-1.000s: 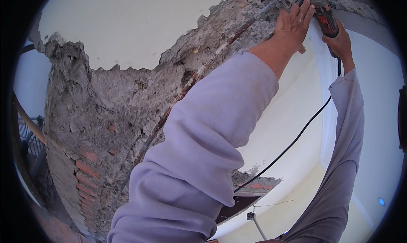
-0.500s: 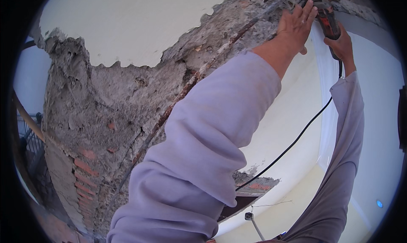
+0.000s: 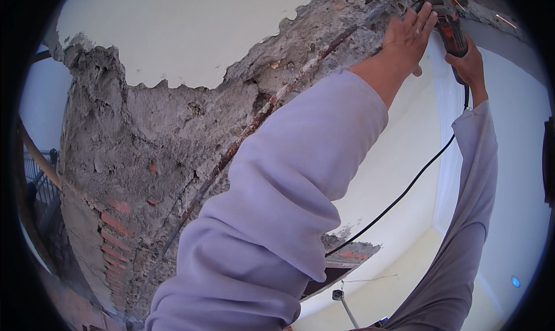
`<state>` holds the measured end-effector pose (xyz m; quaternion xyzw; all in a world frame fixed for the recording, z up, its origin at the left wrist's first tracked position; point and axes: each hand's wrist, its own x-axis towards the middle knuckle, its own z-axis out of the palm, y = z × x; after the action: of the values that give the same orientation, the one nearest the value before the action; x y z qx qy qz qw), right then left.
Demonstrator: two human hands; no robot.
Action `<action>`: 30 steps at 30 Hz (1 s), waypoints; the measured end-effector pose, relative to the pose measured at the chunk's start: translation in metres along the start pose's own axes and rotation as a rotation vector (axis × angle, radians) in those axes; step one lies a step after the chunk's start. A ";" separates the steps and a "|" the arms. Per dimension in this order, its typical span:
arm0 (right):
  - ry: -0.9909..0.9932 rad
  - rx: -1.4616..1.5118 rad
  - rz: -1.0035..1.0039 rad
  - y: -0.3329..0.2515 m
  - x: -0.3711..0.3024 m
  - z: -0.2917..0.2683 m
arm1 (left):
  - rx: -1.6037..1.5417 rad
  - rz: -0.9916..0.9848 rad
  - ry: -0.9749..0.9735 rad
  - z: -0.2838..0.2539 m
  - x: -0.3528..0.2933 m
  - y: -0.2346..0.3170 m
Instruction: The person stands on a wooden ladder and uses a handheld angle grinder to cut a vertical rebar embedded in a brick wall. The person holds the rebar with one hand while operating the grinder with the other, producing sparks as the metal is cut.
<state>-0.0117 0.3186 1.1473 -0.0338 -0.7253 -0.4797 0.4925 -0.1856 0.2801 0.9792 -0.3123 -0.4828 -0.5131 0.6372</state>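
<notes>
An angle grinder (image 3: 452, 35) with a dark, red-marked body is held overhead at the upper right. My right hand (image 3: 469, 64) wraps around its rear body, above the black power cord (image 3: 417, 178). My left hand (image 3: 408, 37) has its fingers stretched out toward the grinder's head, the fingertips at or touching it. Its thumb stands apart below. A rusty steel bar (image 3: 254, 123) runs diagonally along the broken concrete (image 3: 167, 120) up toward the grinder. Orange spark streaks (image 3: 506, 21) show right of the tool's head. The disc's contact point is cut off by the frame's top edge.
Cream plaster (image 3: 173, 33) with a ragged edge borders the concrete. Red bricks (image 3: 117, 233) lie exposed at lower left, near a slanted pole (image 3: 39, 156) and a railing (image 3: 43, 186). A pale wall (image 3: 511, 140) stands right; a small lamp-like fixture on a rod (image 3: 339, 296) is below.
Orange spark streaks now appear beside the grinder's head. Both hands and the grinder sit slightly lower and further right in the picture; the grip looks the same.
</notes>
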 end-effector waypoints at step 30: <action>0.011 0.010 -0.005 -0.007 -0.002 -0.002 | -0.006 -0.013 0.001 0.005 0.002 0.002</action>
<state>-0.0133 0.3138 1.1413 -0.0270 -0.7251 -0.4776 0.4954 -0.1853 0.2846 0.9827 -0.3109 -0.4831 -0.5189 0.6330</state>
